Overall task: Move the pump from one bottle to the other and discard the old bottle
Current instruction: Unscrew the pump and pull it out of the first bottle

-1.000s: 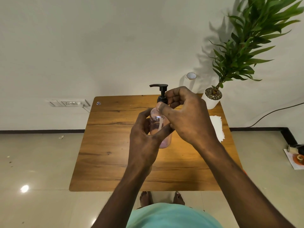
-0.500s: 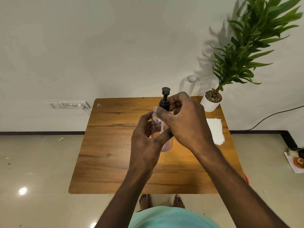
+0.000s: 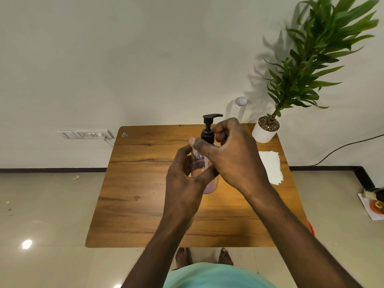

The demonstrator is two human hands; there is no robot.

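Our left hand point(image 3: 185, 183) wraps round the bottle point(image 3: 202, 171) from the left, thumb across its near side and fingers curled behind, so it is closed on the clear body. We hold the bottle upright over the middle of the table point(image 3: 145, 183); whether its base touches the wood or hangs just above it we cannot tell. Pinkish liquid shows through its lower part. Our right hand point(image 3: 232, 156) comes in from the right, its thumb and curled fingers pinched round the black collar of the pump point(image 3: 208, 130), which sits on the bottle's neck. The pump's spout points right, clear above our knuckles.

Near the far right corner of the table stands a white pot point(image 3: 265, 134) with a tall green plant point(image 3: 311, 59). Just nearer than it, along the right edge, lies a stack of white tissues point(image 3: 272, 167). A second bottle point(image 3: 239, 109), pale and hard to make out against the wall, stands at the far edge, just left of the pot. A small sticker point(image 3: 124, 134) sits by the far left corner.
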